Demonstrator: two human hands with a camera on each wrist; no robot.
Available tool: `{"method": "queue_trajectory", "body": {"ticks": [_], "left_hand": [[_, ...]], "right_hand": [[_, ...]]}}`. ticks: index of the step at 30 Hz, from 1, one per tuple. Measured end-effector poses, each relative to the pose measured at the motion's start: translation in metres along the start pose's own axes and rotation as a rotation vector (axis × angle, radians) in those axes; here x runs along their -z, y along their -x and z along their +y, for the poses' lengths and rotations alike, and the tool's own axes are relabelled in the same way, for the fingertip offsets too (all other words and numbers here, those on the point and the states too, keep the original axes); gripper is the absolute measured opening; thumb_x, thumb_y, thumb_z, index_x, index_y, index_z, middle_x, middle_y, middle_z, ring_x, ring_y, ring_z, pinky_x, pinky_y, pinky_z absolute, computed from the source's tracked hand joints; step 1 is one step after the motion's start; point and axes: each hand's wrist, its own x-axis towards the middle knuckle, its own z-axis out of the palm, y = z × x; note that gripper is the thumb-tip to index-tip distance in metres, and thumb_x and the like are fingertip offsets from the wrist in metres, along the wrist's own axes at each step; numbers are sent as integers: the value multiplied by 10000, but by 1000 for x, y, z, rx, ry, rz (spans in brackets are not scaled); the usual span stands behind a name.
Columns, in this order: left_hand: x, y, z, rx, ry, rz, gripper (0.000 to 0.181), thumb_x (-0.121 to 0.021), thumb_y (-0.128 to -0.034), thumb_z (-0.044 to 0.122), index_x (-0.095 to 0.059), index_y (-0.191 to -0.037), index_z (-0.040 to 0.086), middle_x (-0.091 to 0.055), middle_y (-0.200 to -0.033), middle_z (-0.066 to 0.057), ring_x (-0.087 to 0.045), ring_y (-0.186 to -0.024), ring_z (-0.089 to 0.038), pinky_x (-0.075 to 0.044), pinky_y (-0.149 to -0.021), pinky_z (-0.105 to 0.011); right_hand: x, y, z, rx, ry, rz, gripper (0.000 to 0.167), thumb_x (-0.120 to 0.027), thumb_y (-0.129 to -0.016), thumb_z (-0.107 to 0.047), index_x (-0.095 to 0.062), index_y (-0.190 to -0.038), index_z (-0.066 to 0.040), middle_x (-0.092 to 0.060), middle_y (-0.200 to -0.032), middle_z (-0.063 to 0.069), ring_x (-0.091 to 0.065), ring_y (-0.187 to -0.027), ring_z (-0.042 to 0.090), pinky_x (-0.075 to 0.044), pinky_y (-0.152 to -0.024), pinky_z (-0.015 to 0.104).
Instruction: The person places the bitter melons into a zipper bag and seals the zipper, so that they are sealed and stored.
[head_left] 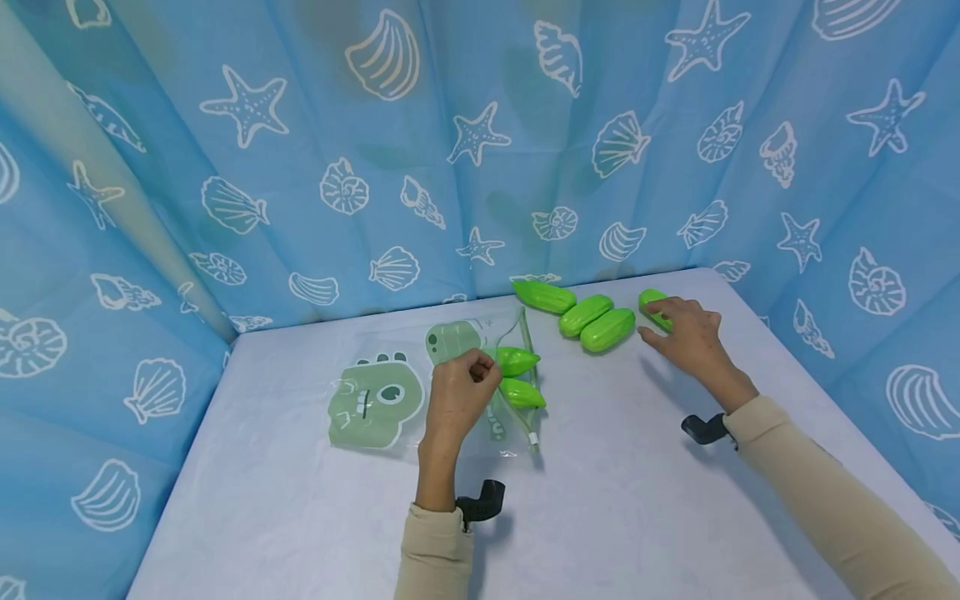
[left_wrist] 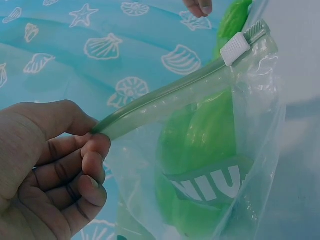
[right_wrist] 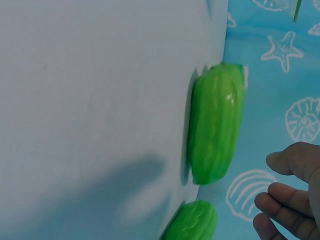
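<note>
My left hand (head_left: 453, 396) pinches the green zip edge of a clear plastic bag (head_left: 375, 404), which has a green cartoon monster print. Thumb and forefinger grip that edge in the left wrist view, and a white slider (left_wrist: 235, 48) sits farther along it. Two bright green, ribbed, cucumber-like vegetables (head_left: 519, 393) lie at the bag's mouth, their pointed tips outward. Over at the right, my right hand (head_left: 690, 337) hovers with thumb and fingers apart, holding nothing. Beneath its fingers lies a similar vegetable (head_left: 651, 297), partly covered by the hand in the head view.
Three more green vegetables (head_left: 608, 330) lie close together near the back edge of the white table (head_left: 600, 500), between the bag and my right hand. A blue curtain (head_left: 300, 208) with white shells and starfish hangs behind and along the sides. Each wrist carries a black mount (head_left: 483, 502).
</note>
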Motion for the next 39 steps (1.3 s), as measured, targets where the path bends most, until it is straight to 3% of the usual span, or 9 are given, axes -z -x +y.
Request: {"method": "queue_trajectory", "body": {"ticks": [12, 21, 29, 39], "left_hand": [[1, 0, -1, 2, 1, 0, 73, -681, -893, 88, -723, -836, 72, -660, -710, 2, -582, -617, -96, -500, -570, -242], [1, -1, -1, 10, 0, -8, 80, -674, -901, 103, -722, -841, 80, -658, -714, 13, -580, -621, -88, -501, -576, -243], [2, -1, -1, 4, -5, -4, 74, -679, -899, 98, -726, -850, 68, -667, -725, 1, -587, -628, -93, -504, -579, -241], [2, 0, -3, 10, -6, -5, 77, -678, -902, 103, -727, -848, 77, -662, -718, 12, -579, -617, -86, -499, -570, -239]], "right_hand": [[0, -3, 22, -78, 28, 7, 479, -682, -928, -181, -553, -1323, 57, -484, -1370, 315, -406, -1209, 502, -226, -888, 630], [-3, -6, 43, -100, 76, 71, 547, -722, -891, -185, -517, -1325, 79, -471, -1351, 324, -394, -1160, 501, -234, -828, 626], [-9, -8, 62, -172, 115, 12, 647, -719, -896, -271, -471, -1334, 134, -439, -1307, 368, -381, -1134, 525, -235, -816, 631], [-14, -11, 71, -179, 127, -12, 659, -733, -893, -276, -470, -1318, 154, -469, -1217, 355, -400, -1076, 509, -245, -784, 614]]}}
